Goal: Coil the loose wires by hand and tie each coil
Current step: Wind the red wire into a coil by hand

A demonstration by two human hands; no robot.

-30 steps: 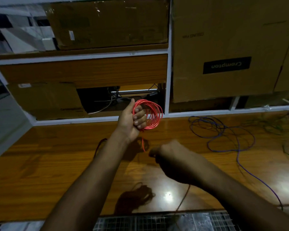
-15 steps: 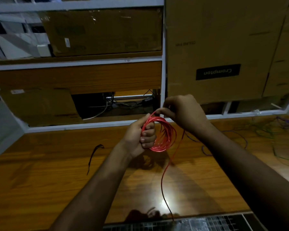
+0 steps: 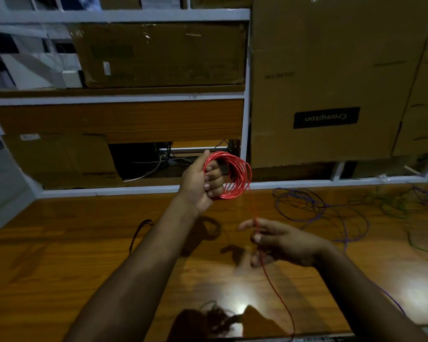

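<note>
My left hand (image 3: 200, 186) is raised above the wooden table (image 3: 59, 255) and grips a coil of red wire (image 3: 240, 174), with the loops hanging off the fingers to the right. The red wire's loose tail (image 3: 277, 292) drops from the coil, passes through my right hand (image 3: 282, 240) and runs down to the table's near edge. My right hand is lower and to the right of the coil. Its thumb lies over the tail and its fingers are loosely spread and blurred.
Loose blue wire (image 3: 316, 211) sprawls on the table at the right, with green wire (image 3: 395, 203) beyond it. A short dark wire (image 3: 139, 233) lies at the left and a dark tangle (image 3: 215, 317) near the front edge. Cardboard boxes (image 3: 331, 77) fill the white shelf frame (image 3: 245, 144) behind.
My right hand has come down from the top of the coil to a spot lower along the tail, near the table. My left hand still holds the coil.
</note>
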